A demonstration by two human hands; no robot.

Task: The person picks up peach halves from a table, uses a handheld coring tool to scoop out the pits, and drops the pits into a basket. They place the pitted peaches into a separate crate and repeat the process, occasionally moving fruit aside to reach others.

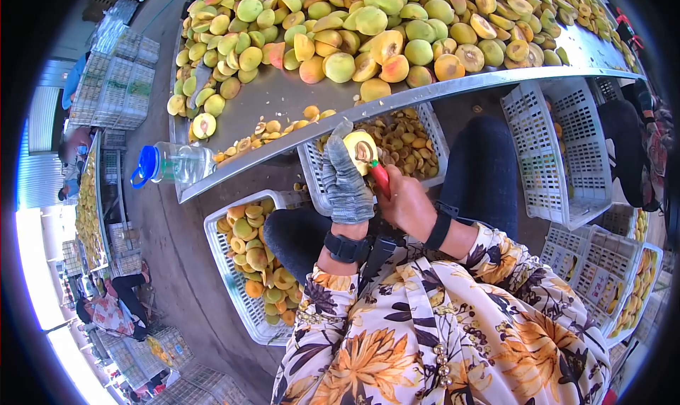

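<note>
In the head view my left hand, in a grey glove, is closed around a halved yellow fruit whose cut face with a brown centre shows. My bare right hand grips a small tool with a red handle and a green collar. The tool's tip is at the fruit's cut face; its blade cannot be made out. Both hands are over a white crate of small brown and orange pieces, just in front of the metal table edge.
Whole and halved fruit cover much of the table. A water bottle lies at its left corner. A white crate of fruit stands lower left, a tilted crate to the right. People sit at far left and right.
</note>
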